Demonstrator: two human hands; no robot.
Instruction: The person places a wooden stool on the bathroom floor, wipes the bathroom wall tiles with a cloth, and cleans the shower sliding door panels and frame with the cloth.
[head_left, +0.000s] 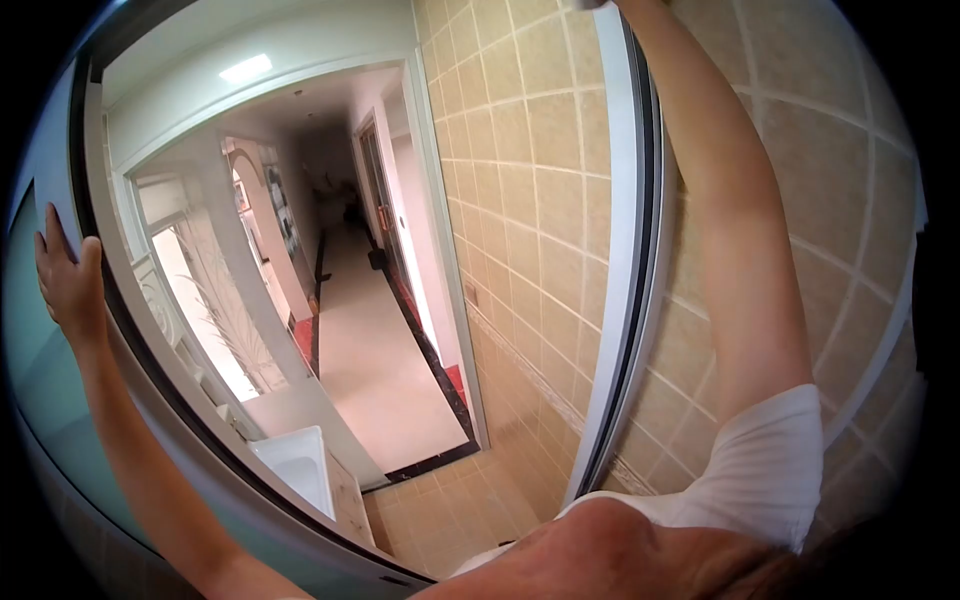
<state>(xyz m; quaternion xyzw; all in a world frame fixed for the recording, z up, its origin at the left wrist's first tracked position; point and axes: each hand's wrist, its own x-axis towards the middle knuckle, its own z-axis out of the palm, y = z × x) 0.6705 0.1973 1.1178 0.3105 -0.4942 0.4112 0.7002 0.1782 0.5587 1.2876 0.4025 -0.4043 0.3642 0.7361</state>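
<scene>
On the far left, my left hand (75,290) lies against the pale frame of a sliding door (62,165) with a greenish glass panel (40,330). Its fingers point upward and are spread, and the thumb rests near the dark edge strip of the frame. My right arm is raised along the right side, and only a sliver of my right hand (592,4) shows at the top edge, near the upper part of the white door jamb (622,130). The fingers of that hand are cut off by the view, so what they touch is hidden.
Through the doorway, a white washbasin (318,465) stands at lower left. Beige tiled wall (520,190) runs along the right. Beyond a dark threshold (432,461), a long pale corridor floor (375,350) leads back. A lit ceiling lamp (246,68) shows above.
</scene>
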